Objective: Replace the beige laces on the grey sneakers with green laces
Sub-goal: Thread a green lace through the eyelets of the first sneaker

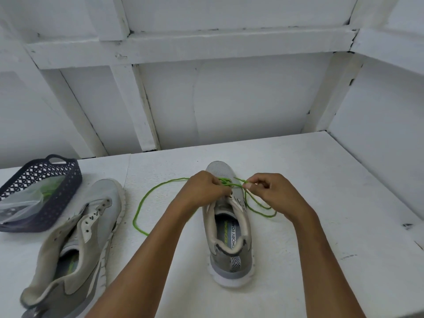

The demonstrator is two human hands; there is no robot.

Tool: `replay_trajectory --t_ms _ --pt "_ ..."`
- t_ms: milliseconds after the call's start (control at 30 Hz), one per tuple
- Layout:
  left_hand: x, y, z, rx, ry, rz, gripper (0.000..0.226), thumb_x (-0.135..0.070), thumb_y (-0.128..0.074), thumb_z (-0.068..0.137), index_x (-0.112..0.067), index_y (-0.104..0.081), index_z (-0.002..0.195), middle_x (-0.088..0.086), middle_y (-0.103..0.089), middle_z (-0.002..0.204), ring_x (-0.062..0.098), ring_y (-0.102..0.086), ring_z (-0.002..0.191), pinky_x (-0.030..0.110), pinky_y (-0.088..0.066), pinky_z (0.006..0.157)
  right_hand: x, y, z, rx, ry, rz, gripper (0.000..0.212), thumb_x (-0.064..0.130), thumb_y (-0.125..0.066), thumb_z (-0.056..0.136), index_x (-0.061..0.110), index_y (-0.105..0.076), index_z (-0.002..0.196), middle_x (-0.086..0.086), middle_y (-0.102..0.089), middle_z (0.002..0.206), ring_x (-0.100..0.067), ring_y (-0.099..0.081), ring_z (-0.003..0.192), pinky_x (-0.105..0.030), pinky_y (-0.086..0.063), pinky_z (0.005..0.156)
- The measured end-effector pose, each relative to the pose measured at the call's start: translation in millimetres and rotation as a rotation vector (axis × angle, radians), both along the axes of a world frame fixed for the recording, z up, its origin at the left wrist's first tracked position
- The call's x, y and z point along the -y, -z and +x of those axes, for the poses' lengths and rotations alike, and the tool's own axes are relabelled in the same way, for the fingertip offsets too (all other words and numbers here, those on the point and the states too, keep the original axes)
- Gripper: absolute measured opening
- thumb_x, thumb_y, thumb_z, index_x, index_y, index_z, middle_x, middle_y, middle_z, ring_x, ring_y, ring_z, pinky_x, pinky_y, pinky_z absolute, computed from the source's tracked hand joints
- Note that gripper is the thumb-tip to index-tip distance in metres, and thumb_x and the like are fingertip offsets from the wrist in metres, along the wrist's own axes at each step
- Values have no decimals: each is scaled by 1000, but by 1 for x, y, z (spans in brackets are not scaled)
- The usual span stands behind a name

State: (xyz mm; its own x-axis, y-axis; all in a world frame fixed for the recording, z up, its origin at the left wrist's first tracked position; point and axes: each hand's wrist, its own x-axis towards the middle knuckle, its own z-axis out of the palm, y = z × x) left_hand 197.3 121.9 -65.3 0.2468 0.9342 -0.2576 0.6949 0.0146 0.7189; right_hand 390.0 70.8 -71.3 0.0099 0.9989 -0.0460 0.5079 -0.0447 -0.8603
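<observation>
While the thin green lace (137, 210) crossed near the toe of the upright grey sneaker (229, 253) in the middle of the white table (321, 198), the left hand (203, 189) and the right hand (274, 191) each pinched one strand; loose loops lay on both sides.

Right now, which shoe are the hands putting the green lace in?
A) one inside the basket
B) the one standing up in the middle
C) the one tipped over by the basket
B: the left hand and right hand both pinch the green lace over the front of the upright sneaker, while the tipped sneaker by the basket has bare eyelets.
</observation>
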Motion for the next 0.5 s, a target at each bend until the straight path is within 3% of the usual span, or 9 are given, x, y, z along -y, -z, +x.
replay_trajectory --t_ms 100,200,300,400,500 --pt "1 0 -5 126 -14 -45 12 -26 -75 76 -14 -77 71 5 -66 73 13 -52 68 29 -41 65 2 -1 -1 18 1 11 19 40 -60 95 32 -76 88 11 -63 64 -12 -53 63 -28 -41 67" --pt "1 3 -8 167 -28 -68 14 -24 -74 79 -10 -78 78 13 -71 83 13 -54 72 29 -43 69 -1 4 -2 36 8 -20 12 30 -65 93 27 -76 89 21 -58 58 1 -49 58 -23 -38 65" --pt "0 7 -9 203 -47 -76 16 -26 -72 81 -12 -79 78 17 -72 92 13 -55 75 32 -44 73 -5 4 -4 78 -2 -42 11 22 -69 89 30 -76 85 18 -66 71 8 -54 65 -17 -39 64" --pt "-1 10 -10 225 -90 -69 20 -27 -73 82 -9 -78 78 20 -70 85 13 -54 72 32 -43 70 -11 1 -3 146 -18 -35 12 21 -68 88 30 -75 89 16 -64 76 12 -53 61 -9 -35 55" --pt "0 12 -9 194 -109 -82 29 -28 -73 81 0 -74 84 12 -61 71 13 -50 70 31 -40 67 -17 1 1 220 -55 -30 12 24 -68 88 34 -76 90 18 -65 78 7 -54 61 -11 -34 56"
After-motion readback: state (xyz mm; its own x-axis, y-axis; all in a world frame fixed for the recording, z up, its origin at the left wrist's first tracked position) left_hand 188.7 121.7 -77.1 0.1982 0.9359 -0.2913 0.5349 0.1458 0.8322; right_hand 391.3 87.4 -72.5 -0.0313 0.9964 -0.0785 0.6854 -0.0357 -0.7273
